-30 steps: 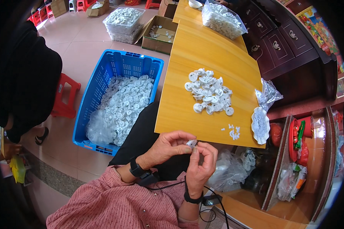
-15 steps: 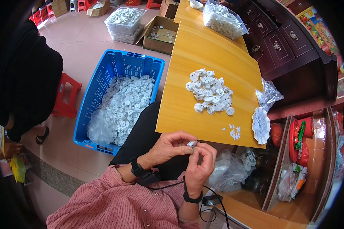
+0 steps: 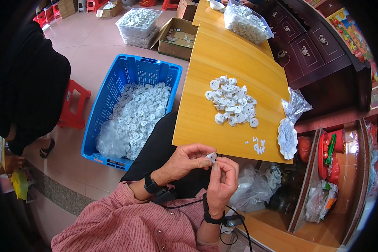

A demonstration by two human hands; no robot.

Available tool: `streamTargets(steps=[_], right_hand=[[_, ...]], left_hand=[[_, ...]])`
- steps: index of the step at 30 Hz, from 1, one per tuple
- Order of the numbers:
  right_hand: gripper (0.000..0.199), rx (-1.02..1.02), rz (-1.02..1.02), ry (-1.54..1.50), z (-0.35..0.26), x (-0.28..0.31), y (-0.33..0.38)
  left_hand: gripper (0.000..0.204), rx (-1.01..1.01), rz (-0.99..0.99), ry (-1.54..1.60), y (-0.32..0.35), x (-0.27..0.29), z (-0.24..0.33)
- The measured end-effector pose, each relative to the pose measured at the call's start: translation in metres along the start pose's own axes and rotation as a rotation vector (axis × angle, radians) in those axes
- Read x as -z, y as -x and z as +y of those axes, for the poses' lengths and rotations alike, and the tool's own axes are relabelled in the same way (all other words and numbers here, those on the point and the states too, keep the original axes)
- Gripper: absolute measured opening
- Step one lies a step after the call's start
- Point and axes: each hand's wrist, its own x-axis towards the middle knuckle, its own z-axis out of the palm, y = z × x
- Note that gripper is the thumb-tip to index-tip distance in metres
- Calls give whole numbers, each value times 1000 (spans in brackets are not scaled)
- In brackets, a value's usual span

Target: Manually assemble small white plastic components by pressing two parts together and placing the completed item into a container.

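No words, numbers or labels can be read

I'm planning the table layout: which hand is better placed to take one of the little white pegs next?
Probably the right hand: it is nearer the little white pegs, while the left hand, farther away, pinches the white part. The right fingertips are at that part too.

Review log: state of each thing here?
Small white plastic piece: held between left hand and right hand
White round plastic parts: loosely piled
Blue perforated plastic crate: open, partly filled
Brown cardboard box: open, sparsely filled
White scalloped dish: filled
Clear plastic tubs: uncovered, full
Dark wooden drawers: shut
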Motion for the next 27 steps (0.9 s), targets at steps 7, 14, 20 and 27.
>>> streamTargets(steps=[7,14,20,27], right_hand=[[11,68,-37,186,-2,1,-2],[9,169,-53,263,-6,-3,-4],[4,-103,-13,-152,4,-2,1],[3,-136,7,-187,-4,-7,0]], left_hand=[[35,-2,-16,-80,0,2,-1],[33,-95,-41,-184,-1,4,-2],[33,23,18,-47,-1,2,1],[32,15,22,-53,0,2,3]])
